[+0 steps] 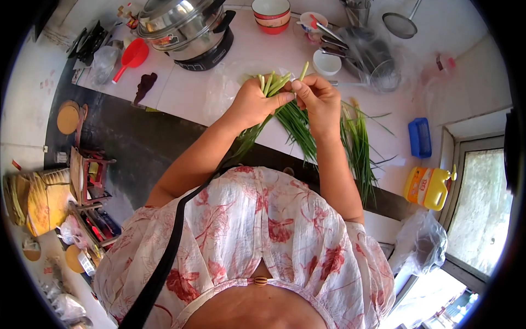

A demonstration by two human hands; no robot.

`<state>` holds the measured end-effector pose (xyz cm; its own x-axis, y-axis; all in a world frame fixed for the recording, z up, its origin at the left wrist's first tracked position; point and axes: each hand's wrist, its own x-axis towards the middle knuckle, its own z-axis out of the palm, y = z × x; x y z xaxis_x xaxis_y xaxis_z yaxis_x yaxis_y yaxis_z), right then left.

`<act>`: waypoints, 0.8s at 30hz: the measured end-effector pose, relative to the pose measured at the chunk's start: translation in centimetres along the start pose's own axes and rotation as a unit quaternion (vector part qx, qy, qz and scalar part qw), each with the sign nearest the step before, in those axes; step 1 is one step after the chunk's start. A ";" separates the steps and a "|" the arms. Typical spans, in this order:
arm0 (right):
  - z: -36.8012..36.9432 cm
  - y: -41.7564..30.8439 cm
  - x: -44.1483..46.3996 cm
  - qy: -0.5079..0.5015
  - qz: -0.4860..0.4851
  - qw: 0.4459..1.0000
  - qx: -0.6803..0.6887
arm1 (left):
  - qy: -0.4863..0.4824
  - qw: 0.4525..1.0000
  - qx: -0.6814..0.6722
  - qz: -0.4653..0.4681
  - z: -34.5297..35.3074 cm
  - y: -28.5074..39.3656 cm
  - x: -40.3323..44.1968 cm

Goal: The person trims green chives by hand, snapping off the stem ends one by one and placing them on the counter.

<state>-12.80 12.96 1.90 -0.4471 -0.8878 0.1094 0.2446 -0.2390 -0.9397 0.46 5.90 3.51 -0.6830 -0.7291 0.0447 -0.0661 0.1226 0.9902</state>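
Flowery red-and-white cloth shirt (230,236) is nearest. Over the white table (183,90), the left hand (252,104) grips long green stalks (268,85); the right hand (319,101) pinches one pale stalk (304,69). One bunch looks gathered; a loose leafy green pile (359,142) near the front edge seems left.

The left arm (192,159) is bent at the elbow and reaches forward, slanting from the near left toward the middle. The right arm (338,170) goes forward more steeply and leans a little inward. Both forearms are bare. The left hand (252,104) is curled in a closed grip, with its thumb (281,100) stretched to the right. Just beside it, the right hand (319,98) has bent fingers, and its thumb (302,91) points left, toward the left hand.
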 end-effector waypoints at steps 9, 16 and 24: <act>0.2 0.2 -0.7 0.021 -0.032 0.998 -0.052 | -0.001 0.998 0.065 0.000 -0.1 0.1 -0.2; 0.0 1.0 -1.0 0.013 -0.096 0.990 -0.102 | -0.006 0.999 0.039 -0.006 -0.1 0.3 -0.7; -0.5 1.1 -0.9 0.095 -0.165 0.962 -0.196 | -0.093 0.994 -0.056 0.019 -1.2 0.2 -0.8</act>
<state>-12.57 13.70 0.57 -0.6033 -0.6916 0.3971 -0.2654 -0.2955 -0.9178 1.87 5.71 3.86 -0.8068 -0.5871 0.0671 0.0362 0.0643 0.9973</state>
